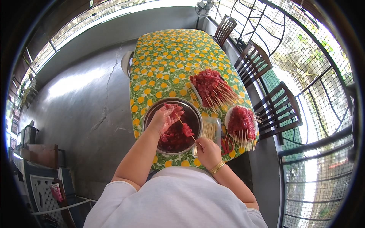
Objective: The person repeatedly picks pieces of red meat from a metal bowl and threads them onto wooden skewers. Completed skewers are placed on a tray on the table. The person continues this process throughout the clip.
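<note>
My right hand (209, 152) grips the lower end of a bamboo skewer (180, 120) between thumb and fingers. A bunched piece of raw red meat (187, 130) is threaded midway along that skewer. My left hand (164, 119) is wet and turned partly palm up, with another piece of raw meat (170, 106) at its fingers. The skewer's upper tip points at the left fingers; whether it touches them I cannot tell. Both hands work over a round metal basin (146, 119) with more raw meat in dark red liquid (174, 142) inside.
Beside the basin, a clear plastic container (218, 125) holds loose bamboo skewers (209, 129). Loaded skewers are heaped on a white tray (196, 94) and a white plate (228, 118). Red-handled scissors (227, 145) lie near the plate. Wooden chairs (278, 109) line the table's right side.
</note>
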### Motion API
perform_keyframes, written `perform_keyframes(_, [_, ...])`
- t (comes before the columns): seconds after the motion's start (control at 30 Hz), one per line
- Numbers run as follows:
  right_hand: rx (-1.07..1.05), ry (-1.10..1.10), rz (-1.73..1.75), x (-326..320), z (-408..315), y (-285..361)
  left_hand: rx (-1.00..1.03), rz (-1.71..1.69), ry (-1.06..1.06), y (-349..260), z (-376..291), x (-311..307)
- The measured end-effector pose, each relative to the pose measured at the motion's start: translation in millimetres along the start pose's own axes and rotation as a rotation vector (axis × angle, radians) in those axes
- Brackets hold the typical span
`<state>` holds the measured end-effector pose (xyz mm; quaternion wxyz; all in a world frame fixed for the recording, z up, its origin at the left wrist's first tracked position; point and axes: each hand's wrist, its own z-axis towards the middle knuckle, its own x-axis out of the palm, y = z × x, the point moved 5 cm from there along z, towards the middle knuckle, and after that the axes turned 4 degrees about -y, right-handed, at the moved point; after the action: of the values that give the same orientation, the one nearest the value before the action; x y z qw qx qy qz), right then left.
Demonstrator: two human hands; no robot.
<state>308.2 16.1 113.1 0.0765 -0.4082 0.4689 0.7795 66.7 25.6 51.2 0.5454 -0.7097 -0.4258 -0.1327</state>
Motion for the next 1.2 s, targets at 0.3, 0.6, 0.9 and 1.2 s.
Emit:
perform_keyframes(0.3, [-0.124,-0.084,-0.033,-11,-1,14,0.169,0.164,0.001,-5,3,1])
perform_keyframes(0.6, [-0.128,-0.026,-0.088,-7,-2,14,0.164,0.229,-0.016,-4,2,6])
perform_keyframes(0.9, [-0.161,-0.020,-0.141,-3,-1,11,0.147,0.214,-0.059,0,-3,13])
perform_keyframes(1.2, [-0.102,-0.070,-0.047,6,-7,2,0.042,0.146,-0.128,14,-6,22])
